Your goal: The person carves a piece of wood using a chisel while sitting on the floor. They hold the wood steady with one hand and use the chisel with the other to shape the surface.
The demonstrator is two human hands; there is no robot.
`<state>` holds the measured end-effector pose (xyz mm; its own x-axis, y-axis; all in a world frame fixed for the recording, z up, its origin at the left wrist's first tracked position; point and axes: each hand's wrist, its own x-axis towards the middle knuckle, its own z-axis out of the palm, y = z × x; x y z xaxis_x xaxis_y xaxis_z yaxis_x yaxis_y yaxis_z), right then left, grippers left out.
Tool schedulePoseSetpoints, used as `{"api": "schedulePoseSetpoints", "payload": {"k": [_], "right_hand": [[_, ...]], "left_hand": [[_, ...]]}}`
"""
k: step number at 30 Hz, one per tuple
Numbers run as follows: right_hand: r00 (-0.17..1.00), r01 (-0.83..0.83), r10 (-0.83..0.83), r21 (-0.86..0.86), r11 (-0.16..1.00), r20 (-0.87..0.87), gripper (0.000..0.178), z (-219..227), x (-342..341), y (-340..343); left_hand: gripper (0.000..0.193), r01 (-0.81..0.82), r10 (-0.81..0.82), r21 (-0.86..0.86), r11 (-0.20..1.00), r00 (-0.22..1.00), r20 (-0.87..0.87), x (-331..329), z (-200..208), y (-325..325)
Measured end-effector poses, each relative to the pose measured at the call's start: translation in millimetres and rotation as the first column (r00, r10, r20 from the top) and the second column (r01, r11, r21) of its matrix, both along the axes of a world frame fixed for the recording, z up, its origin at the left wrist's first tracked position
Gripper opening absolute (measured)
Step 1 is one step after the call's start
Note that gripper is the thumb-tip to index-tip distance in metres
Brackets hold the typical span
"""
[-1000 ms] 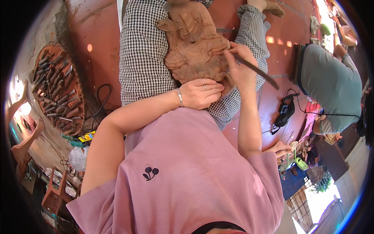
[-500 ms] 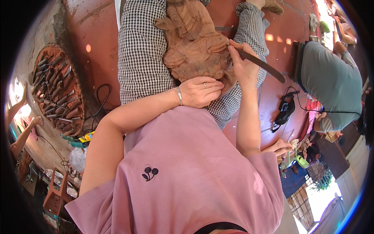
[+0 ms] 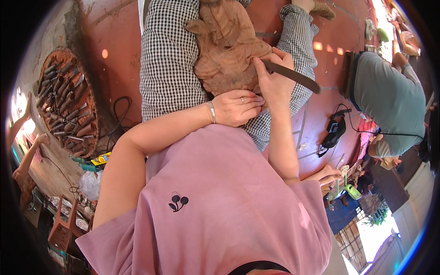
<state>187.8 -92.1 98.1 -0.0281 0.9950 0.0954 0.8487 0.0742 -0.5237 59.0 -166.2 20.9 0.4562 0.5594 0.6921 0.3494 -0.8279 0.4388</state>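
A reddish-brown wood carving (image 3: pixel 229 59) with carved folds lies between my legs. My left hand (image 3: pixel 239 107), wearing a ring, grips its near end with the fingers pressed together; the thumb side is partly hidden. Against the carving's right side is my right hand (image 3: pixel 276 79), closed on a long, flat, dark brown strip (image 3: pixel 298 79). The strip sticks out to the right past my hand, slightly bowed, with a rounded end. Its other end is hidden by my fingers and the carving.
On the left stands a round basket (image 3: pixel 95 133) full of carving tools (image 3: pixel 68 101). A black cable (image 3: pixel 123 107) loops beside it. To the right, a black bag-like item (image 3: pixel 333 134) lies on the red tiled floor (image 3: pixel 110 27), near a seated person in grey-green (image 3: pixel 387 98).
My right hand has shifted left and slightly down along the carving, bringing the strip with it. The strip looks more bowed. My left hand stays nearly in place.
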Motion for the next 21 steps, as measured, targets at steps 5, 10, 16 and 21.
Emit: {"api": "schedulePoseSetpoints", "payload": {"k": [5, 10, 16, 21], "right_hand": [[0.993, 0.038, -0.049, -0.104, 0.994, -0.104, 0.020, 0, 6, 6], [1.000, 0.008, -0.008, -0.003, 1.000, -0.010, 0.019, 0, -1, 3], [0.999, -0.052, 0.053, 0.019, 0.998, -0.012, 0.017, -5, 13, 8], [0.990, -0.088, 0.080, 0.061, 0.994, 0.119, 0.017, 4, -3, 1]], "left_hand": [[0.022, 0.007, -0.007, 0.009, 1.000, 1.000, -0.011, -2, 2, 1], [0.023, 0.017, -0.016, -0.011, 1.000, 1.000, 0.014, 0, -1, 0], [0.024, 0.002, -0.002, 0.013, 1.000, 1.000, 0.008, 0, 2, 1], [0.024, 0.016, -0.016, -0.003, 1.000, 1.000, 0.018, 0, -1, 0]]}}
